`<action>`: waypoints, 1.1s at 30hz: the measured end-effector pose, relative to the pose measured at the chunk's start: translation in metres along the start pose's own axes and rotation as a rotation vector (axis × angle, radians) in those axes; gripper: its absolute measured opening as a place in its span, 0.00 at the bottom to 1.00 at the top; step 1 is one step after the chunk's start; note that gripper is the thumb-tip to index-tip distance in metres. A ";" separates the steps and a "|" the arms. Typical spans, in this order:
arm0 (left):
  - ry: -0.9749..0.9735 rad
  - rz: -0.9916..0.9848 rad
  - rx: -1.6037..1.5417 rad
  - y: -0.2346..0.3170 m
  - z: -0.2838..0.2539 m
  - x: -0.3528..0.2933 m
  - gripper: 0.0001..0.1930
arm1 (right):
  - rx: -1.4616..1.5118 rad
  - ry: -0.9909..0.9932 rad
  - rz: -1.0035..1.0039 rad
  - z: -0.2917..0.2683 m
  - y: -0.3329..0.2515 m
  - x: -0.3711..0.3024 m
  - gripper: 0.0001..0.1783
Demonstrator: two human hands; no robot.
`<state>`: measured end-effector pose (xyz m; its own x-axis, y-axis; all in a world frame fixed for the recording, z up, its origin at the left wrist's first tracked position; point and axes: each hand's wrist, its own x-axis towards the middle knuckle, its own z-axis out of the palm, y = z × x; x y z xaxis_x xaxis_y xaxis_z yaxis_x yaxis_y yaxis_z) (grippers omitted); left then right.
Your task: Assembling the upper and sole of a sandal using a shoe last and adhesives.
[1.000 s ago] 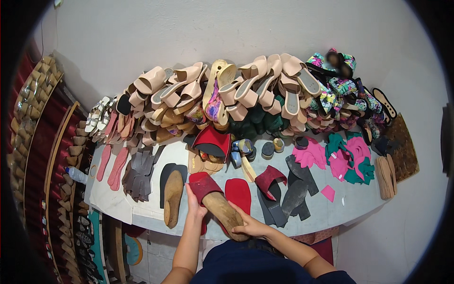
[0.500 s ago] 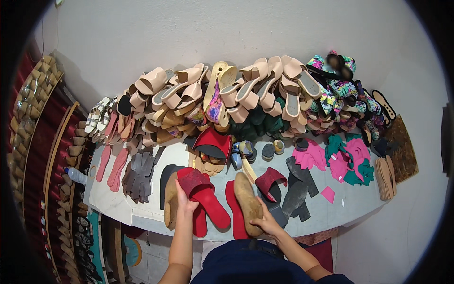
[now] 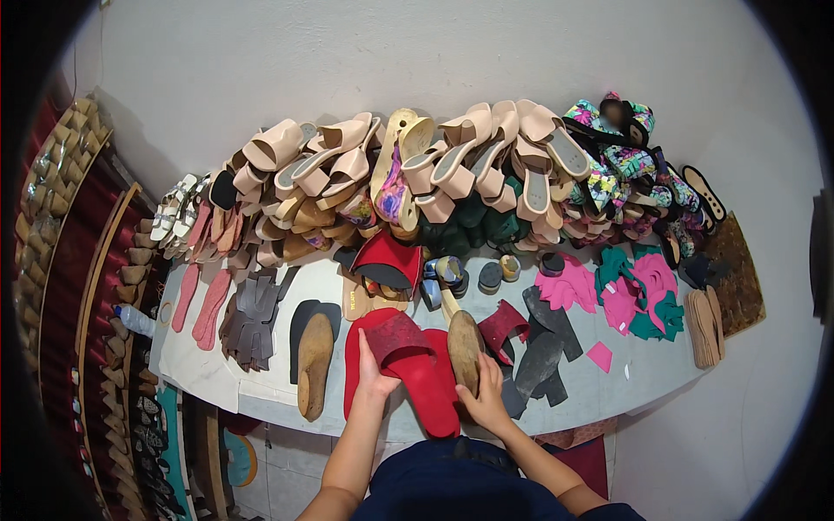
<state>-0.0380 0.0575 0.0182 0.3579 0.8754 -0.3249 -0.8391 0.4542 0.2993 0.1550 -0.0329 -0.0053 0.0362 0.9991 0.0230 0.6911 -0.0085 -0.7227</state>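
Observation:
My left hand is closed on the edge of a red slipper with a dark red strap. Under this slipper lie flat red soles, partly covered. My right hand grips a worn wooden shoe last, held just right of the slipper. A second wooden last rests left of my left hand, on dark sole pieces. Just past my right hand, a dark red strapped upper sits among black cut pieces.
Beige heeled sandals pile along the wall, with patterned ones at the right. A red-strapped shoe stands behind my hands. Grey cut pieces, pink soles and pink fabric lie about the table. Racks of lasts stand at left.
My left hand and the red slipper have moved right, away from the left last, which now lies apart. The last in my right hand has shifted right and slightly away from me.

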 end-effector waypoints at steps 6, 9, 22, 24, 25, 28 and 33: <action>-0.003 -0.094 -0.028 -0.017 0.014 0.002 0.37 | 0.607 -0.089 -0.054 -0.004 -0.027 0.021 0.31; 0.022 -0.100 -0.035 -0.024 0.023 0.002 0.35 | 0.793 -0.212 0.111 -0.004 -0.027 0.028 0.17; 0.430 0.491 0.400 -0.065 0.025 0.000 0.30 | 0.599 0.181 0.136 -0.002 -0.060 0.032 0.12; 0.270 0.487 0.376 -0.063 0.010 -0.001 0.27 | 0.683 0.266 0.069 0.008 -0.050 0.035 0.12; 0.111 0.483 0.352 -0.063 0.005 -0.002 0.25 | 0.683 0.265 0.068 0.011 -0.044 0.037 0.12; -0.107 0.523 0.800 -0.073 0.014 -0.017 0.29 | 0.519 0.386 0.040 0.014 -0.027 0.045 0.14; -0.091 0.236 0.765 -0.071 0.019 -0.022 0.36 | 0.357 0.178 -0.061 -0.009 -0.067 0.030 0.22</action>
<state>0.0214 0.0096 0.0213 0.2664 0.9573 -0.1118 -0.3956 0.2144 0.8931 0.1165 -0.0027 0.0498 0.1491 0.9741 0.1700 0.4026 0.0973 -0.9102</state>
